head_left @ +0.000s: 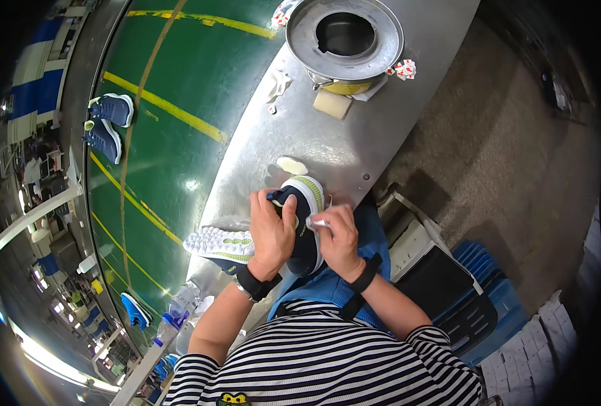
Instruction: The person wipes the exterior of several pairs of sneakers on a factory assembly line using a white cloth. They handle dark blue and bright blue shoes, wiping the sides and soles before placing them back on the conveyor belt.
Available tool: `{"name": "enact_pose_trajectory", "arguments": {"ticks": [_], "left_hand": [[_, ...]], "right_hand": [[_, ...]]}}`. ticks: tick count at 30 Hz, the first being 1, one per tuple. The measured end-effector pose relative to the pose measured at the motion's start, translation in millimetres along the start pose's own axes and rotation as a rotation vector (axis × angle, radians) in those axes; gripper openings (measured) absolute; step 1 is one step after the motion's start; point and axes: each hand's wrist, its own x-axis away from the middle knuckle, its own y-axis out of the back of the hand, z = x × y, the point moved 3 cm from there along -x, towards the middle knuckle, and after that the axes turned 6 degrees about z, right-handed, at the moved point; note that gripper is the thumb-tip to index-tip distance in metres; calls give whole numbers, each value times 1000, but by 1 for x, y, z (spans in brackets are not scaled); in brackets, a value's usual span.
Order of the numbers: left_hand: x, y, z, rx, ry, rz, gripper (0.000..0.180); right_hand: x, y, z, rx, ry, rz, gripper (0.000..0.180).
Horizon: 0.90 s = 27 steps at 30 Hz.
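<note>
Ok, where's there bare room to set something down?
Two bare patches: the steel bench between the beige sponge and white oval pad, and the green belt right of the paired navy shoes. Crowded: around left hand, right hand, held shoe and white-soled shoe; also the metal can, where scraps lie.

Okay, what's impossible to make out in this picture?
Head: part of the navy shoe with lime-edged white sole, behind the left hand.
Head: the small white item's full shape, covered by the right hand.
Head: one end of the upturned shoe with knobbly white sole, behind the left wrist.
Head: the round silver metal container's inside, too dark.
</note>
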Motion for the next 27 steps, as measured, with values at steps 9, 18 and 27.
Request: {"name": "enact_pose_trajectory", "arguments": {"ticks": [9,18,27], "left_hand": [[-1,2,3,-11,-4,3,28],[-1,3,0,-26,19,25,28],[0,2,-1,-35,12,24,28]], "right_hand": [[-16,3,5,112,81,11,20],[-48,-3,3,113,53,5,15],[-74,-10,8,110,52,109,17]]}}
